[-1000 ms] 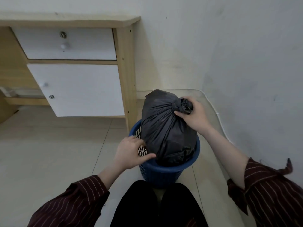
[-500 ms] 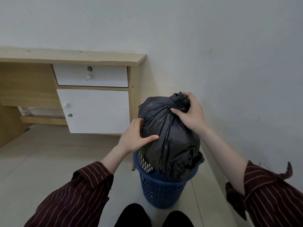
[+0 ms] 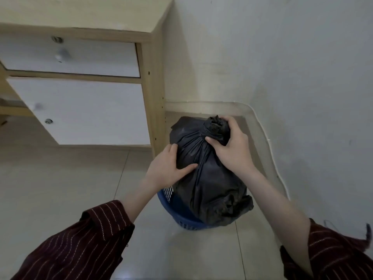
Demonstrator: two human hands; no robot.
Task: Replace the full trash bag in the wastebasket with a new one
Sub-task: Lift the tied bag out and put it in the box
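Observation:
A full black trash bag, tied at the top, stands tall out of a blue mesh wastebasket on the tiled floor. Most of the basket is hidden behind the bag; only its near rim and a bit of mesh on the left show. My right hand grips the bag's knotted neck. My left hand lies flat against the bag's left side, thumb across the front. No new bag is in view.
A wooden desk with a white drawer and a white cabinet door stands just left of the basket. The wall corner is close behind and to the right, with a thin cable running along its base. Open floor lies to the left.
My left hand went from the basket's rim up to the bag's side. The bag stands higher out of the basket. The camera has tilted down and come closer.

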